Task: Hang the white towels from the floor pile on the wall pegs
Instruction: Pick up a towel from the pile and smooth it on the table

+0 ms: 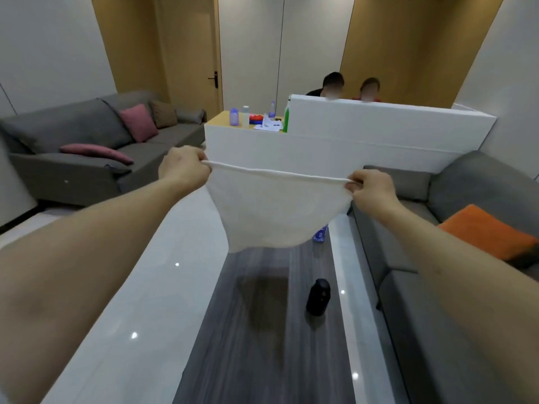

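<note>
Risk, as I judged it: neither the wall pegs nor the floor pile were in view, so I would have had to turn and walk with the white towel [274, 211] stretched out in front of me. Its lower edge hung just above the dark table [262, 330], where a black cylinder [318, 297] stood and a blue bottle [320, 233] showed partly behind the cloth. A low sweep could have dragged the hem across either and tipped it. Both grips were only small corner pinches; a tug or snag on one side could have pulled that corner free and left the towel dangling from one hand. The limp cloth might also have slid off a peg if hooked by a thin fold.

Grip state: my left hand [183, 167] was curled closed, pinching the towel's upper left corner. My right hand [370, 189] was likewise curled, thumb and fingers pinching the upper right corner.

Position: the top hem ran fairly taut between my two hands, sagging slightly. The rest hung below and between my fingers, narrowing downward, held in the air over the table and in front of a white partition [379, 132].
</note>
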The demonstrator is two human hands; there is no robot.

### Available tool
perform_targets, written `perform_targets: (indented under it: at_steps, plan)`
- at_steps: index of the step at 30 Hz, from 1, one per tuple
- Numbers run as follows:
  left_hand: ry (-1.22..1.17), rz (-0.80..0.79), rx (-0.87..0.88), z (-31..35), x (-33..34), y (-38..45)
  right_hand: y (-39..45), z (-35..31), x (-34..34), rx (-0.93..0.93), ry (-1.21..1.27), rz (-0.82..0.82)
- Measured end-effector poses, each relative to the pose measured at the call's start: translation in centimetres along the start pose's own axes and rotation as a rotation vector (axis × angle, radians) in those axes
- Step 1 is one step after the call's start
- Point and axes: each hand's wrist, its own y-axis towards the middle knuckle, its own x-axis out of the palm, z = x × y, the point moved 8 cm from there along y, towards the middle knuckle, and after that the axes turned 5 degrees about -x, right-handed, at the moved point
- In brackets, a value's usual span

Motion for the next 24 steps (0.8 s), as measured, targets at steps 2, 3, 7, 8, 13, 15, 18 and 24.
perform_targets:
  at_steps: [2,3,7,8,13,15,18,24]
  plan:
    - [0.018,-0.054,-0.046,-2.3,1.7,-3.3,-3.3,0.8,2.1,0.013,0.009,-0.068]
    - [0.025,-0.076,-0.07,-3.5,2.6,-5.0,-5.1,1.2,3.1,0.025,0.014,-0.106]
    - [0.084,-0.168,-0.141,-8.4,6.8,-12.4,-13.1,2.8,7.8,0.069,-0.001,-0.271]
    - [0.099,-0.202,-0.157,-9.7,7.9,-14.5,-15.3,3.1,9.0,0.082,-0.003,-0.314]
    - [0.223,-0.51,-0.244,-16.3,13.5,-27.0,-27.1,4.8,14.0,0.156,-0.012,-0.575]
    - [0.28,-0.644,-0.27,-18.6,15.2,-31.8,-31.8,5.4,16.0,0.166,-0.037,-0.72]
    - [0.334,-0.852,-0.3,-21.1,17.7,-38.0,-38.1,6.3,18.5,0.176,-0.046,-0.918]
    - [0.376,-1.0,-0.326,-24.8,21.1,-44.2,-45.0,8.2,22.3,0.226,-0.049,-1.079]
